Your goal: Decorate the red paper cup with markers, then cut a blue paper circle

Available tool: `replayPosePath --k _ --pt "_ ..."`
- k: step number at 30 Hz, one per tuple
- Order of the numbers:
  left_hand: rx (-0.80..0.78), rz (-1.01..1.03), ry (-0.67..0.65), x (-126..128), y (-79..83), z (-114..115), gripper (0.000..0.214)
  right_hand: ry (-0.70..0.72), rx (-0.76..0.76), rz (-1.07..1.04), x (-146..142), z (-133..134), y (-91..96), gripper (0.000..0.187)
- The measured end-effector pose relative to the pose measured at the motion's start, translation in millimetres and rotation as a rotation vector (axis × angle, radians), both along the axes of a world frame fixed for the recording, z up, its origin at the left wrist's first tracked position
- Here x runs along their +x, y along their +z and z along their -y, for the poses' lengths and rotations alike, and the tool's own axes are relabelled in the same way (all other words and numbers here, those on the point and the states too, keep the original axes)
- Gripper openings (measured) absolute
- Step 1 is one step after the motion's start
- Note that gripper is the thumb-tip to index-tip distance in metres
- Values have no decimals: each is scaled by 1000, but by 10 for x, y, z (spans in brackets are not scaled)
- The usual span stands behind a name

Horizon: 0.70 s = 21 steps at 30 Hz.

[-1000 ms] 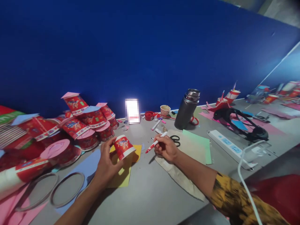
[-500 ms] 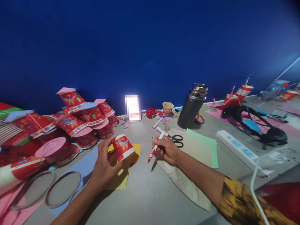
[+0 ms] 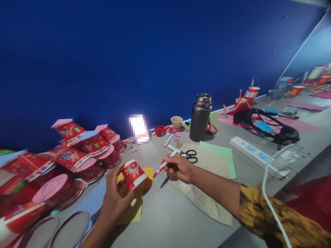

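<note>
My left hand [image 3: 116, 193] grips a red paper cup [image 3: 134, 175] with a white band and a colourful print, tilted above the yellow paper [image 3: 137, 210]. In my right hand [image 3: 178, 168] is a red-and-white marker [image 3: 165, 163]; its red tip points down and left toward the cup, a small gap apart. Black scissors [image 3: 191, 156] lie just beyond the right hand, on a pale cloth [image 3: 207, 193] that spreads beneath my forearm. Green paper [image 3: 219, 156] lies at the cloth's far edge.
Red paper cups [image 3: 95, 143] with paper tops are heaped at left. A dark open flask [image 3: 200, 117] stands at the back, near a small bowl [image 3: 177, 122]. At right lie a white power strip [image 3: 258, 156], its cable and a black strap device [image 3: 269, 125].
The marker has moved left, its tip now closer to the cup. The left hand still holds the cup. The camera view has turned a little to the right.
</note>
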<state>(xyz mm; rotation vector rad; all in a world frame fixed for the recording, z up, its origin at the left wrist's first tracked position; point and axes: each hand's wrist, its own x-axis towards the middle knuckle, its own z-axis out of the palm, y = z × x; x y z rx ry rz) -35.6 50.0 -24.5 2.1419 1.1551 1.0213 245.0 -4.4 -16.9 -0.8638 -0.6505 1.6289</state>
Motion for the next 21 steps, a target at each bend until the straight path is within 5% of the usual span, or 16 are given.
replayPosePath --k 8,21 --pt "228 -23 -18 -3 -115 -29 70 35 18 1 23 -8 -48 41" --pt "167 2 -65 72 -7 102 82 -33 5 -8 18 115 31 44"
